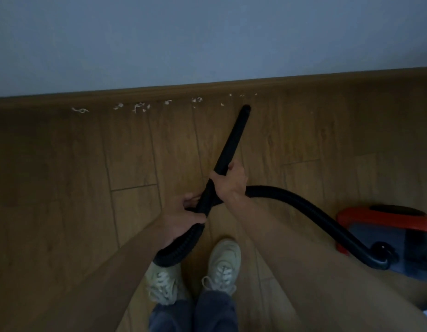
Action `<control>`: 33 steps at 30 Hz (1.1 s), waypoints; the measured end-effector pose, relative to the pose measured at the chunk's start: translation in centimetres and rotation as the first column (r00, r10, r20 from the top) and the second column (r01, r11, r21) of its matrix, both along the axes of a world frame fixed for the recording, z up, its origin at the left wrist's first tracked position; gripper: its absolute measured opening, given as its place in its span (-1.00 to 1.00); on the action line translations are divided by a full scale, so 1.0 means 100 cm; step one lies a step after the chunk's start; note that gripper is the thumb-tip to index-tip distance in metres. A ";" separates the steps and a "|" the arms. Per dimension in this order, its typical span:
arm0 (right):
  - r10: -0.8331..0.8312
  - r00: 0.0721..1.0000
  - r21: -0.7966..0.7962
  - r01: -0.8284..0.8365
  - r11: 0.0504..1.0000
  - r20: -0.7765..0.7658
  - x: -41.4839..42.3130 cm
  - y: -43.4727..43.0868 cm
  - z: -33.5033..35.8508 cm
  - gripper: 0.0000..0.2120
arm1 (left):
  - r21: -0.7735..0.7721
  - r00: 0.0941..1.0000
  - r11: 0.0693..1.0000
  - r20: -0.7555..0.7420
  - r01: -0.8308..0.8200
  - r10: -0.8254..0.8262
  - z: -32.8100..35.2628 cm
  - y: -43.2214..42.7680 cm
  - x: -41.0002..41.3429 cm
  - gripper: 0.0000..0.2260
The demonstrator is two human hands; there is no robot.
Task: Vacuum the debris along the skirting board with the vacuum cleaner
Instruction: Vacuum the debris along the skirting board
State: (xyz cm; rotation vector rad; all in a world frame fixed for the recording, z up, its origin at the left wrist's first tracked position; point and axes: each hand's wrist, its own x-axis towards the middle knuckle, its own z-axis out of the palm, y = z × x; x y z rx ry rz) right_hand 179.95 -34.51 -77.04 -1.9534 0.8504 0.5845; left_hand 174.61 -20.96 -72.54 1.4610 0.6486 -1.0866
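wand: rigid black tube, looks light, tip near the skirting board
right hand: right hand wrapped round the wand's lower end, a sound steering grip
left hand: left hand closed on the ribbed hose, which is soft and will drag
debris: pale scraps strung along the board, weightless, likely to scatter
cleaner body: red canister on the floor at right, probably the heavy part

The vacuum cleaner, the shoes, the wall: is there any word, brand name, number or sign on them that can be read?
None can be read.
Red vacuum cleaner body: no label or brand shows on the visible part; it is dim and cut off by the frame edge.
Black hose and black nozzle tube: plain, no marking.
Pale lace-up shoes: no logo can be made out.
Wall and skirting board: bare.
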 end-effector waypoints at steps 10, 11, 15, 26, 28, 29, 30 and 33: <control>0.050 0.997 -0.022 -0.049 0.999 0.054 0.030 -0.028 0.000 -0.68 | -0.065 0.994 0.992 0.001 -0.108 0.108 0.000 -0.034 0.021 -0.53; 0.046 0.997 -0.023 -0.045 0.999 0.058 0.030 -0.029 0.000 -0.72 | -0.062 0.993 0.991 0.004 -0.116 0.117 0.000 -0.036 0.022 -0.54; 0.020 0.997 -0.037 -0.017 0.999 0.081 0.029 -0.024 0.006 -0.70 | -0.045 0.995 0.994 0.005 -0.099 0.099 0.006 -0.033 0.026 -0.50; -0.043 0.998 -0.057 0.046 0.997 0.049 -0.010 0.032 0.003 -0.61 | -0.019 0.999 0.999 -0.030 -0.030 0.029 0.007 0.031 -0.001 -0.46; -0.045 0.999 -0.056 0.046 0.997 0.026 -0.017 0.046 0.001 -0.69 | -0.015 0.999 1.000 -0.032 -0.020 0.020 0.007 0.047 -0.007 -0.45; -0.039 0.999 -0.052 0.040 0.998 0.023 -0.019 0.054 0.001 -0.71 | -0.014 0.999 1.000 -0.034 -0.018 0.017 0.007 0.055 -0.010 -0.44; -0.032 0.999 -0.046 0.033 0.998 0.028 -0.021 0.059 0.002 -0.71 | -0.013 0.999 1.000 -0.033 -0.022 0.021 0.007 0.061 -0.013 -0.45; -0.013 0.999 -0.028 0.014 1.000 0.033 -0.022 0.073 0.004 -0.70 | -0.015 0.998 0.998 -0.029 -0.060 0.060 0.004 0.074 -0.017 -0.50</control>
